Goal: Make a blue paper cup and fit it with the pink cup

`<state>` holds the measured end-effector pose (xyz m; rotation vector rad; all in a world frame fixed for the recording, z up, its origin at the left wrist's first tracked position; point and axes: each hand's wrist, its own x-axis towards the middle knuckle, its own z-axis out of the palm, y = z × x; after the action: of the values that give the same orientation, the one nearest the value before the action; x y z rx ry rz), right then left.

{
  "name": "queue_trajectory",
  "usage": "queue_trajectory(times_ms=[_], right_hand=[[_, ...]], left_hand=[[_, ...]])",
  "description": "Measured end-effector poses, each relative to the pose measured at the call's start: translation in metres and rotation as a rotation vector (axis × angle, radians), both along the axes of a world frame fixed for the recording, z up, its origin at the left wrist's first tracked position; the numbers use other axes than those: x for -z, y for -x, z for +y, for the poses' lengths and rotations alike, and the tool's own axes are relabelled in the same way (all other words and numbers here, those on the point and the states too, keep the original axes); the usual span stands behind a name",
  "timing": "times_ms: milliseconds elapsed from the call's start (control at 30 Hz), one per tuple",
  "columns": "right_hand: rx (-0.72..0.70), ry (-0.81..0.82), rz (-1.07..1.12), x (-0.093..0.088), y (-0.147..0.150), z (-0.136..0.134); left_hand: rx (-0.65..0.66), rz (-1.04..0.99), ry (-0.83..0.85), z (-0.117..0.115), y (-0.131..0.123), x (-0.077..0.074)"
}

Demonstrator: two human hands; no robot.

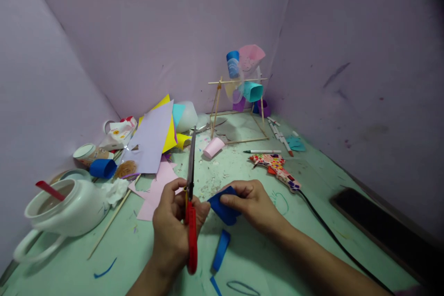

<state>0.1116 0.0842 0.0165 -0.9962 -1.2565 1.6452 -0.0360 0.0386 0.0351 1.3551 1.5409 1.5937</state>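
My left hand point(175, 222) is closed around a pair of scissors point(192, 222) with red handles; the blades point away from me and look closed. Between the thumb and fingers of my right hand point(258, 203) is a piece of dark blue paper point(225, 208), bent or folded. The left fingertips come close to the paper's left edge, and I cannot tell whether they touch it. Below the hands lie a curled blue paper strip point(221, 250) and a thinner blue scrap point(215, 286).
A stick frame point(217, 101) carrying coloured paper cups stands at the back. Right of my hands lie a patterned glue gun point(277, 169) with its cord and a dark phone-like slab point(378, 231). A white teapot point(83, 212), coloured paper sheets point(152, 129) and a pink roll point(213, 147) surround the left and middle.
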Motion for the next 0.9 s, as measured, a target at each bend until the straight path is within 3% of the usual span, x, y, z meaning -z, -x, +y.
queue_trajectory(times_ms=[200, 367, 533, 767, 833, 900], right_hand=[[0.043, 0.054, 0.050, 0.002, -0.006, 0.007], [0.037, 0.047, 0.060, 0.003, -0.005, 0.007], [0.040, 0.031, 0.057, 0.001, -0.006, 0.008], [0.128, -0.009, 0.050, -0.005, -0.014, 0.012], [0.161, -0.017, 0.058, -0.005, -0.016, 0.014], [0.190, 0.016, 0.095, -0.005, -0.016, 0.015]], left_hand=[[-0.055, 0.467, -0.084, 0.006, 0.022, 0.006], [0.089, 0.693, -0.164, 0.013, 0.031, 0.008], [0.175, 0.730, -0.093, 0.013, 0.031, 0.004], [0.396, 0.811, 0.013, 0.012, 0.041, -0.006], [0.368, 0.862, -0.006, 0.014, 0.045, -0.004], [0.254, 0.893, -0.051, 0.017, 0.048, -0.001]])
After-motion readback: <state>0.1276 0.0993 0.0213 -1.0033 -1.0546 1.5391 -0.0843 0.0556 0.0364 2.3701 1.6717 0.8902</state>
